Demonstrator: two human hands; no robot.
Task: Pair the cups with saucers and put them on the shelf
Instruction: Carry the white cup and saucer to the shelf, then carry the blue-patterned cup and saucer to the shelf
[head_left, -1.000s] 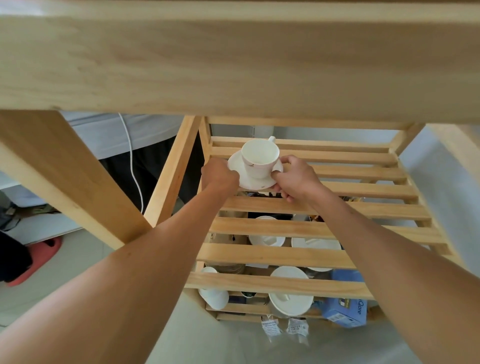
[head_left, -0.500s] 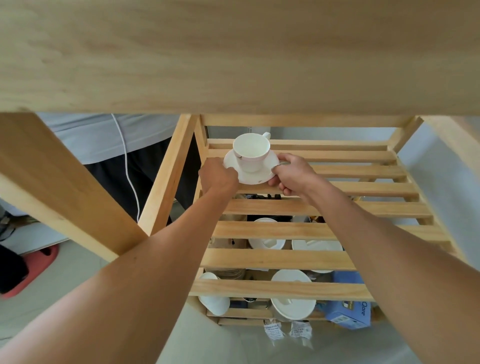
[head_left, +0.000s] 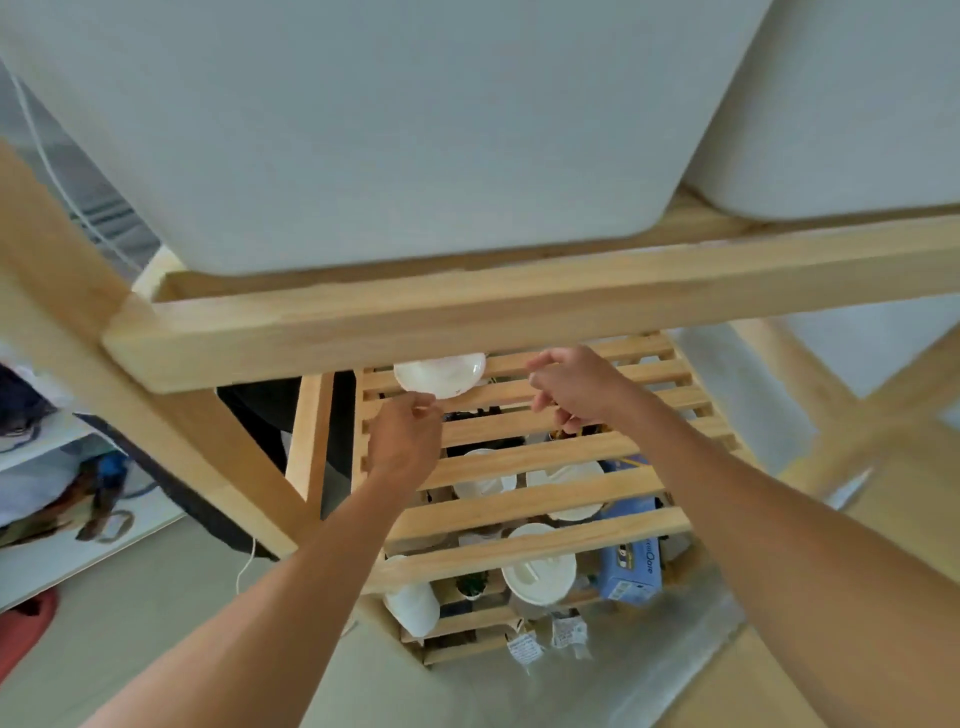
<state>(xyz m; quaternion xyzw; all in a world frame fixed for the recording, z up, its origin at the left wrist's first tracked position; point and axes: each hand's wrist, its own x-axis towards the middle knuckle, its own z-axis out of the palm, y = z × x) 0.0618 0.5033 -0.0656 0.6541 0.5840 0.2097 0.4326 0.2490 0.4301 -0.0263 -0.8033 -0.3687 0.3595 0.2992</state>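
Observation:
A white saucer (head_left: 440, 375) rests on the far left slats of the wooden slatted shelf (head_left: 545, 457). The upper crossbeam (head_left: 519, 312) hides its far side and the cup on it. My left hand (head_left: 405, 441) hovers just in front of the saucer's near rim, fingers loosely curled and holding nothing. My right hand (head_left: 576, 387) is to the right of the saucer, clear of it, with nothing in its slack fingers. Through the slats I see more white cups and saucers (head_left: 540, 571) on the level below.
Two large white bins (head_left: 415, 130) sit on the level above, close over my hands. A blue box (head_left: 631, 569) lies on the lower level at the right. A slanted wooden leg (head_left: 156, 426) and a white cable (head_left: 244, 566) are at the left, and a red slipper (head_left: 26, 623) lies on the floor.
Both hands have let go of the saucer and drawn back from it. The cup and saucer now rest on the slats. My view has tilted up, so the beam now covers the cup.

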